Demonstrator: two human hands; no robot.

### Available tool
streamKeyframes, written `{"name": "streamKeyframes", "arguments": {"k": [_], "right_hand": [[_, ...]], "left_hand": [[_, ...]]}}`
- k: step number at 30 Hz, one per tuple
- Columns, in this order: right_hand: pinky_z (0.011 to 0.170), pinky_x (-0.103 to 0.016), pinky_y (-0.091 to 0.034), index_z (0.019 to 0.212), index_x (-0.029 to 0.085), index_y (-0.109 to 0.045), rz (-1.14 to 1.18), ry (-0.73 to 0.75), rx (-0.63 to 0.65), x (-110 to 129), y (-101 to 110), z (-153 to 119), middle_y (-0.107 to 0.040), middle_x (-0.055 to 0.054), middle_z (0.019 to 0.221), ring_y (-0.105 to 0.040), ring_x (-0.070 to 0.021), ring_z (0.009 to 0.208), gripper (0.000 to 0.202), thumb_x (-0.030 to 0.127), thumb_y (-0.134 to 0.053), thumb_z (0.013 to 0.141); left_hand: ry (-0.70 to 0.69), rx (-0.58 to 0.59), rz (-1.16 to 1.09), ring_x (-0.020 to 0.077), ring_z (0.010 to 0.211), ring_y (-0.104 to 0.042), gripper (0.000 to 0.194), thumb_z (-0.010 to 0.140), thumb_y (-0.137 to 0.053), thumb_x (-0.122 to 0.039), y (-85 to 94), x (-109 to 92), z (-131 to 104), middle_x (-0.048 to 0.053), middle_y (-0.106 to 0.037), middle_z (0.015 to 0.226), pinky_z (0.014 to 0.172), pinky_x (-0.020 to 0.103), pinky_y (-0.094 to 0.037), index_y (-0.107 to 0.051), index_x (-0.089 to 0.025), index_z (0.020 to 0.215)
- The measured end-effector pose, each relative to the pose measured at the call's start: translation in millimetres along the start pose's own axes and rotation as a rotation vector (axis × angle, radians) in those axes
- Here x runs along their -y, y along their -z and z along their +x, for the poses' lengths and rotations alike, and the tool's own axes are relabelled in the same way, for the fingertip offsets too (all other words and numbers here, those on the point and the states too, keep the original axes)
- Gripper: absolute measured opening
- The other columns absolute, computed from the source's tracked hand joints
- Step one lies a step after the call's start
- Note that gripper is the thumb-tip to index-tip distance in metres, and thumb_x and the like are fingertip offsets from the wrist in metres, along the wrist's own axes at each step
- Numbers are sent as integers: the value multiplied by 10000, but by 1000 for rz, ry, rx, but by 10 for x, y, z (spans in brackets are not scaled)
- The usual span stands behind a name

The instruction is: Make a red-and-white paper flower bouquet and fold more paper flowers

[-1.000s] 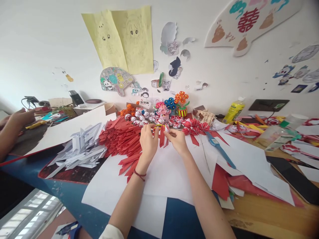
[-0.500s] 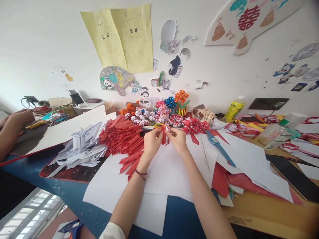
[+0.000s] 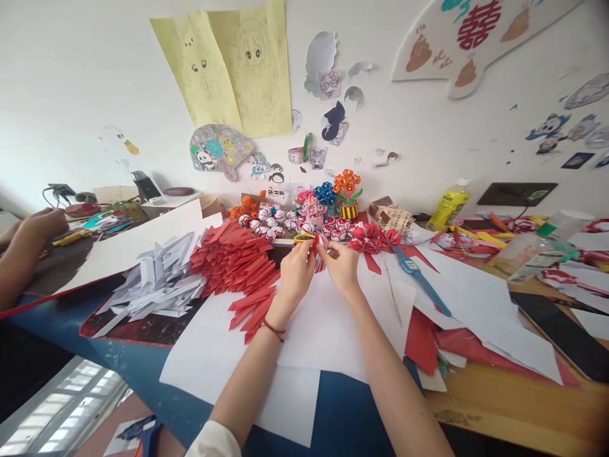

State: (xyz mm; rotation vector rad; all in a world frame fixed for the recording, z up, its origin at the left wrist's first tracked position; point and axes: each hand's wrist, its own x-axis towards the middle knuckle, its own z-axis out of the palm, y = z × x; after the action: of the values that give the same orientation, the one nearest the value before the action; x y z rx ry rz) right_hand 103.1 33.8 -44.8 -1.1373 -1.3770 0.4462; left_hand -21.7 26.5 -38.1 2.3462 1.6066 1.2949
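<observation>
White wall (image 3: 118,76), brighter at left; yellow drawings (image 3: 261,101) up; wooden tabletop (image 3: 504,397) lower right.

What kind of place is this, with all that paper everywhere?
Probably a craft corner, maybe in a home or small workshop. You can tell from the big heap of folded red paper, the small bunch of orange flowers in a striped pot, and the yellow drawings on the wall.

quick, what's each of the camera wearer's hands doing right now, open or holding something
Left hand: closed, pinching the red-and-white folded paper by its left side.
Right hand: closed, pinching the same paper from the right.
</observation>
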Motion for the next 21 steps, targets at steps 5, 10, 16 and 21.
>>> {"name": "streamKeyframes", "arguments": {"k": [5,10,16,21], "right_hand": [[477,-238,-301,690,158,-642,55,-47,-67,27,26,-3,-497,23,506,-390,-103,473,374,502,-578,822],[507,-241,-369,728,150,-664,158,-83,-51,15,15,2,-595,-14,586,-475,-124,518,390,526,-593,804],[491,-234,-419,754,138,-675,365,-193,-59,46,13,14,-634,-38,654,-514,-127,537,369,506,-664,750],[488,-233,-419,769,138,-677,379,-195,-66,62,9,11,-650,-46,677,-527,-127,540,384,521,-668,745]], "left_hand": [[-9,39,81,186,862,-664,368,945,-428,-200,-41,-44,-26,70,-708,984,732,261,-467,-504,-218,1305],[-55,-66,30,155,884,-643,370,976,-380,-220,-88,-23,-37,74,-688,1008,797,248,-463,-543,-227,1309],[-59,-186,-2,173,930,-619,317,975,-412,-264,-142,3,-53,81,-678,1013,850,282,-459,-624,-199,1202],[-122,-147,148,199,928,-621,350,989,-374,-257,-154,18,-51,105,-685,1006,855,326,-437,-596,-190,1251]]}}
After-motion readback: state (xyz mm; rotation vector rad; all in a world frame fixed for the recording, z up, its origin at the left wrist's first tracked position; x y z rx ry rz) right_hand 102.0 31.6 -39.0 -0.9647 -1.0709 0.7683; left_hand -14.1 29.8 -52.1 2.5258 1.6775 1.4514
